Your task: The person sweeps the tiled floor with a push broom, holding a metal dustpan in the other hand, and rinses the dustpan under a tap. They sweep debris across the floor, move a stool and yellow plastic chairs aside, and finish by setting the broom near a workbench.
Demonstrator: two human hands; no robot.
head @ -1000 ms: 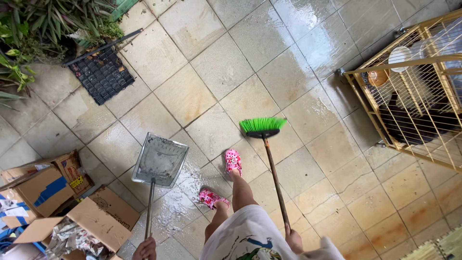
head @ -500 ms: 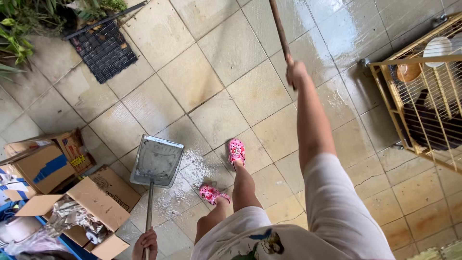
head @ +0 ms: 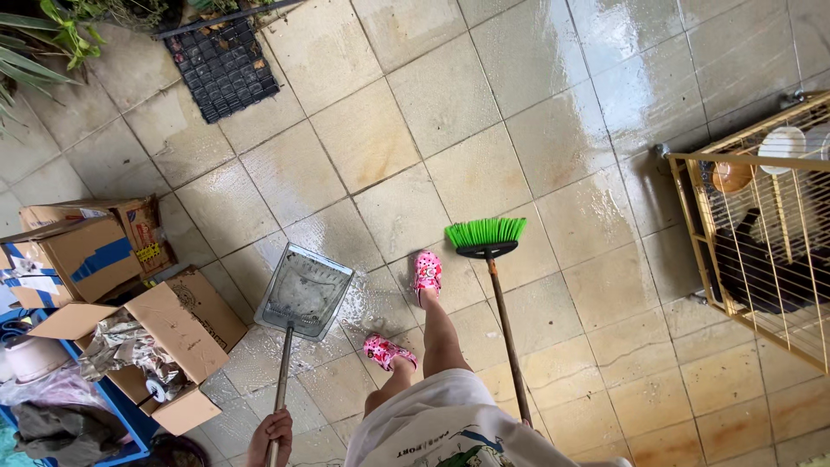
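From the head camera, the person stands on a wet tiled floor (head: 484, 95) and looks straight down. The left hand (head: 271, 435) is low in the picture, with its fingers curled tight around the long handle of a metal dustpan (head: 304, 291). The dustpan's flat scoop rests on the floor just left of the person's pink shoes (head: 426, 272) (one shoe is in front, one behind). A broom (head: 487, 236) with bright green bristles stands just right of the front shoe, bristles down on a tile. Its thin stick runs back toward the person's right side. The right hand is hidden behind the white shirt (head: 441, 424), so it cannot be told how it holds the stick. By the left edge of the floor sit open cardboard boxes (head: 130, 320) full of crumpled paper. A black plastic tray (head: 223, 67) lies near the top edge, next to green plants (head: 43, 43). A yellow wire cage (head: 761, 233) stands at the right edge.
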